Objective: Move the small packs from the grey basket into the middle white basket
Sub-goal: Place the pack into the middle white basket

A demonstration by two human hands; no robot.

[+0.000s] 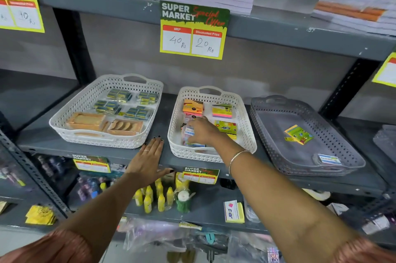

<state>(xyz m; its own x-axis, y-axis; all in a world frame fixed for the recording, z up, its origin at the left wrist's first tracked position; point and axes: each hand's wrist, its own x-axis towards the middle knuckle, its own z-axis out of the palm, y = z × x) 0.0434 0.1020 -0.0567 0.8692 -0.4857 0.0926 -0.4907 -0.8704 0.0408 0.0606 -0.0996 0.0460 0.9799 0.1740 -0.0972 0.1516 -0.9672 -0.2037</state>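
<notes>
Small packs are sitting in two places: two are lying in the grey basket (267, 110) on the right of the shelf (158, 125), a yellow-green pack (299, 134) near its middle and a white-and-blue pack (329, 159) close to its front rim, well apart from each other. We are reaching our right hand (203, 132) into the middle white basket (246, 134), where the fingers are curling around a small clear-wrapped pack (188, 132) with a blue and white label, holding it low over the left side of the basket, above another flat pack (194, 144) lying at the front. Orange, pink and yellow sticky-note packs (222, 110) are filling the rest of that basket. We are resting our left hand (149, 159) flat on the front edge of the shelf, fingers straight and together, holding nothing, between the middle basket and the left white basket (64, 117), which is carrying small yellow-blue boxes (120, 95) and tan packets (125, 127). A price sign (194, 30) reading 40 and 20 is hanging from the shelf above
</notes>
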